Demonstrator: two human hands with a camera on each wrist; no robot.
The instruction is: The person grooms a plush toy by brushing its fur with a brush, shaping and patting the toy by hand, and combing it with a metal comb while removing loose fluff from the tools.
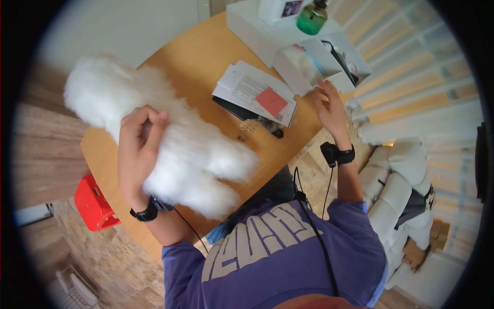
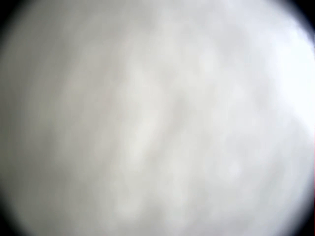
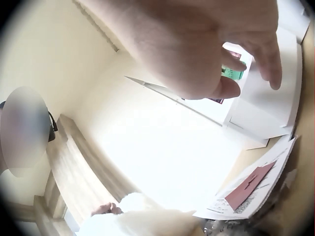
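Note:
A white, long-furred plush toy (image 1: 200,139) lies across the left part of the table, with two stubby limbs toward the person. My left hand (image 1: 136,149) grips its fur from above with fingers curled, thumb beside them. Blurred white fur (image 2: 157,118) fills the left wrist view. My right hand (image 1: 332,110), holding nothing, has its fingers loosely extended, fingertips close by the front of a pulled-out white drawer (image 1: 292,77). In the right wrist view the fingers (image 3: 269,64) overlap the white drawer unit (image 3: 268,110).
Papers (image 1: 242,87) with a red card (image 1: 271,102) lie mid-table over a black flat item (image 1: 231,109), beside crumpled clear plastic (image 1: 252,126). A green bottle (image 1: 312,19) stands on the drawer unit. A red stool (image 1: 93,203) is at left, a pale sofa (image 1: 393,190) at right.

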